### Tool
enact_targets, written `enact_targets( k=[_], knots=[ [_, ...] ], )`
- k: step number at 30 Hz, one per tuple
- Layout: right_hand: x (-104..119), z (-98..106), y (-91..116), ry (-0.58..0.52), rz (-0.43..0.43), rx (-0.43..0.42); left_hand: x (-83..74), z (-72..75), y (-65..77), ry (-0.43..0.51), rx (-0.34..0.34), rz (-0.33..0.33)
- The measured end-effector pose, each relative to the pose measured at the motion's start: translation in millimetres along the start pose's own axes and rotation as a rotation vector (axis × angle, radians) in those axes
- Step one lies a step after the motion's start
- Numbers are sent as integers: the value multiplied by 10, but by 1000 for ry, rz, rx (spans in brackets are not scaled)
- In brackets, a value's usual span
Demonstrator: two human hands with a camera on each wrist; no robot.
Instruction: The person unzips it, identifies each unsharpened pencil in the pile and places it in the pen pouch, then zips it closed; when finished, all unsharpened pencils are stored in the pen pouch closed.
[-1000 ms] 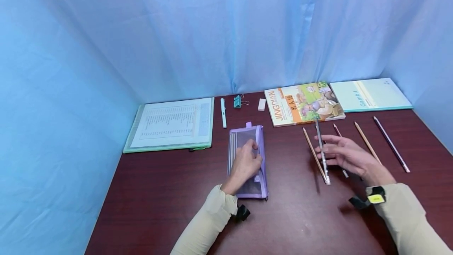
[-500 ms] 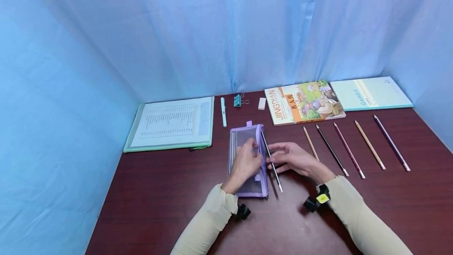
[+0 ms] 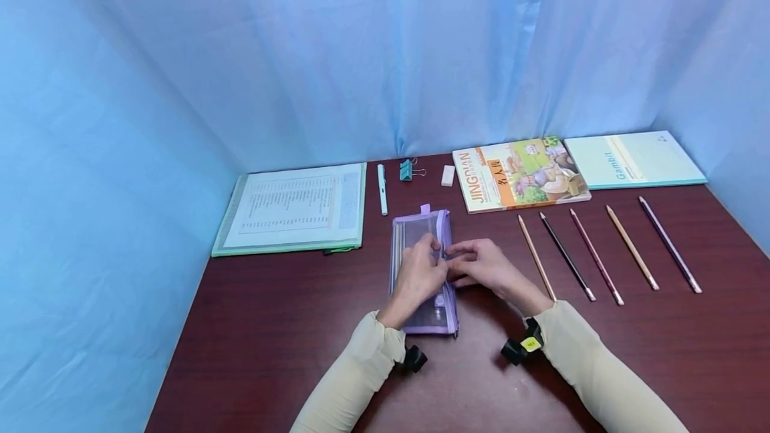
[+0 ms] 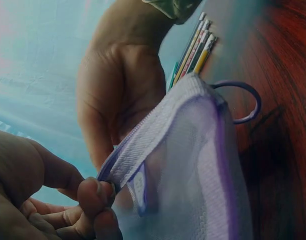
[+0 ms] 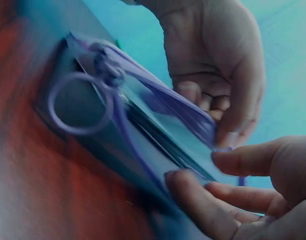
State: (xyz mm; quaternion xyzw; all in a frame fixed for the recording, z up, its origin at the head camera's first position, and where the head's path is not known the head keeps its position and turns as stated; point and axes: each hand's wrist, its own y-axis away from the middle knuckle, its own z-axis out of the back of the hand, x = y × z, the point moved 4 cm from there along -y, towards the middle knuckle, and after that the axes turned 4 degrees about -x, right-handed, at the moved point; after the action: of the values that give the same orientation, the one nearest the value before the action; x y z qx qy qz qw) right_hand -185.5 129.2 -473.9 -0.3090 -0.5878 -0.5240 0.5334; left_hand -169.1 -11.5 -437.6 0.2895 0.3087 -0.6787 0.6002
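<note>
The purple mesh zip pouch (image 3: 414, 227) lies upright on the table in the head view. My left hand (image 3: 419, 276) pinches the edge of its opening, as the left wrist view shows at the fingertips (image 4: 97, 192). My right hand (image 3: 488, 267) is at the pouch's right side, with its fingers (image 5: 193, 200) spread apart at the open mouth. Inside the mouth, a dark pencil (image 5: 158, 134) shows in the right wrist view, lying lengthwise. A purple ring (image 5: 81, 103) hangs from the pouch's near end.
Several pencils (image 3: 595, 258) lie in a row to the right. Behind them are a picture-covered book (image 3: 523, 176) and a pale green notebook (image 3: 637, 159). A pen (image 3: 382, 190), binder clip (image 3: 407, 170) and eraser (image 3: 448, 176) lie behind the pouch; a document folder (image 3: 289, 212) lies left.
My right hand has carried a dark pencil leftward from the pencil row to the pouch, and the pencil has gone into the opening. My left hand has kept its place on the pouch edge.
</note>
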Motion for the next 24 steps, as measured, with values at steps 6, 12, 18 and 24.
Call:
enact_targets(
  k=[6, 12, 18, 24],
  knots=[
    [151, 327, -211, 212, 9, -196, -18, 12, -1, 20, -5, -7],
    [177, 410, -696, 201, -34, -153, -3, -4, 4, -7, 2, -16],
    [146, 320, -905, 183, -3, -135, 16, -27, 9, -69, 18, -39],
    [132, 354, -892, 228, 21, -286, 30, 76, 118, -122, 25, -67]
  ],
)
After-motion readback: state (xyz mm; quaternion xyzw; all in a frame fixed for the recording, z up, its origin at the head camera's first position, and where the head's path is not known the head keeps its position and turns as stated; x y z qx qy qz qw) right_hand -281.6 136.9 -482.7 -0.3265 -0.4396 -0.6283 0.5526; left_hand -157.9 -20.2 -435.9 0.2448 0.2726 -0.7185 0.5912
